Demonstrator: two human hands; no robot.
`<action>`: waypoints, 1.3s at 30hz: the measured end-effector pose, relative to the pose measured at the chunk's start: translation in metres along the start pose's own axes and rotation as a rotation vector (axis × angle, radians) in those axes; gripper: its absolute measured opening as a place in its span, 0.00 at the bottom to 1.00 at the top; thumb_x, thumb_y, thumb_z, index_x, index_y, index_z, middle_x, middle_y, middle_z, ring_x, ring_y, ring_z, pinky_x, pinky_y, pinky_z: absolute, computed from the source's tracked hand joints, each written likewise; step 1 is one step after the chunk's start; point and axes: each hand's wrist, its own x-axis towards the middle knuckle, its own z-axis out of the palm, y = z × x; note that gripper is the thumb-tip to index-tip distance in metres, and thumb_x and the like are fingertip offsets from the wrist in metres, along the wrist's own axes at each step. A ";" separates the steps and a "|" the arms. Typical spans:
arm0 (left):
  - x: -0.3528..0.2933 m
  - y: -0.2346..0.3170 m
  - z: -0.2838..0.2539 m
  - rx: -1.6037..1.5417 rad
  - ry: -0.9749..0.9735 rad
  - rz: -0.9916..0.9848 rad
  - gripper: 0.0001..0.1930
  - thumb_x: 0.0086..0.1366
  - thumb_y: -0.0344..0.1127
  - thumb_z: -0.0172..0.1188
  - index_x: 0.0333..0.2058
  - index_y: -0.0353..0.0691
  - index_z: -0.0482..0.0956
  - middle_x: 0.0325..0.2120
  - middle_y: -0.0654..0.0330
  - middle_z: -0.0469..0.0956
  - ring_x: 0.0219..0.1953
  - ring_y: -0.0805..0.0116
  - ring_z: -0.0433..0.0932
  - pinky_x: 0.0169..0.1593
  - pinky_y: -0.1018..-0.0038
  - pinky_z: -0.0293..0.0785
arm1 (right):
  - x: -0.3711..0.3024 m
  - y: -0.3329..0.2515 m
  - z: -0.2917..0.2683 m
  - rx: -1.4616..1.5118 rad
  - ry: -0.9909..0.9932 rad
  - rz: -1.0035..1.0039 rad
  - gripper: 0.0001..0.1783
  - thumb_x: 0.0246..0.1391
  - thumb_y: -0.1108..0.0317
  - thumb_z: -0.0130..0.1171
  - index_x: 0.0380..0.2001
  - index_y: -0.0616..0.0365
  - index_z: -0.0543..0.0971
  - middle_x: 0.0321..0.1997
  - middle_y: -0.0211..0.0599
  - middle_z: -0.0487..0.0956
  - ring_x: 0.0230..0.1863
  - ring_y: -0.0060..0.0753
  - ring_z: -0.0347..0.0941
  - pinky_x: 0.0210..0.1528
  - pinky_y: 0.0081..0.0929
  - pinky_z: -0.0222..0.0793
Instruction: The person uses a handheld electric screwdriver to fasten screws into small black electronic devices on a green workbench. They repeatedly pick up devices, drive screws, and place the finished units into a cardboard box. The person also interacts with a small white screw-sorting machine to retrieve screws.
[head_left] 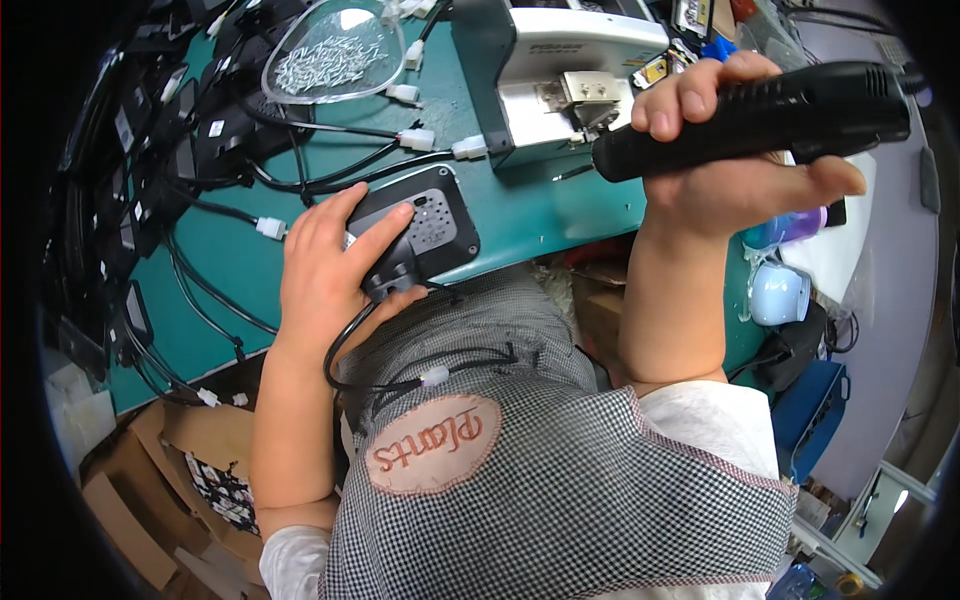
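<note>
My left hand [325, 250] is closed around a flat black plastic device [458, 228] at the near edge of the table, its thumb and fingers across the housing. The device's upward side has a cluster of small holes and screw holes at its corners. From it a black cable [338, 375] loops over my apron and carries a white connector [435, 376]. My right hand [705, 195] grips a black electric screwdriver [800, 108], raised on the right and lying nearly level. Its thin bit [574, 173] points left, in front of a silver screw feeder [535, 95]. Whether a screw sits on the bit I cannot tell.
A clear bowl [398, 78] of loose screws stands at the back of the green table [590, 200]. Many black devices [215, 130] with cables and white connectors crowd the left side. A light blue cup [780, 293] is at right; cardboard boxes [140, 500] stand lower left.
</note>
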 end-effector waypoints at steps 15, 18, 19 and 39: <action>-0.010 -0.005 0.001 -0.043 0.057 0.026 0.40 0.29 0.41 0.76 0.50 0.57 0.75 0.51 0.51 0.68 0.52 0.49 0.69 0.56 0.56 0.63 | -0.031 0.060 0.054 -0.048 -0.158 -0.212 0.58 0.28 0.12 0.38 0.44 0.58 0.68 0.25 0.40 0.72 0.21 0.36 0.72 0.26 0.36 0.72; -0.009 -0.005 0.001 -0.051 0.060 0.024 0.41 0.28 0.40 0.76 0.50 0.57 0.75 0.51 0.51 0.68 0.52 0.50 0.69 0.55 0.56 0.63 | -0.027 0.068 0.053 -0.066 -0.108 -0.228 0.59 0.26 0.11 0.35 0.42 0.58 0.70 0.23 0.40 0.72 0.20 0.37 0.71 0.25 0.36 0.72; -0.008 -0.005 0.002 -0.056 0.060 0.023 0.41 0.28 0.40 0.76 0.50 0.57 0.75 0.51 0.51 0.68 0.52 0.50 0.69 0.55 0.56 0.63 | -0.026 0.071 0.055 -0.040 -0.078 -0.225 0.60 0.24 0.11 0.35 0.41 0.60 0.68 0.23 0.40 0.72 0.20 0.35 0.71 0.25 0.33 0.72; -0.007 -0.003 0.002 -0.070 0.091 0.014 0.38 0.27 0.43 0.75 0.47 0.56 0.77 0.49 0.51 0.70 0.50 0.50 0.70 0.53 0.56 0.65 | -0.026 0.090 0.068 -0.221 -0.088 0.025 0.59 0.22 0.14 0.46 0.36 0.65 0.68 0.20 0.41 0.71 0.18 0.31 0.69 0.21 0.25 0.71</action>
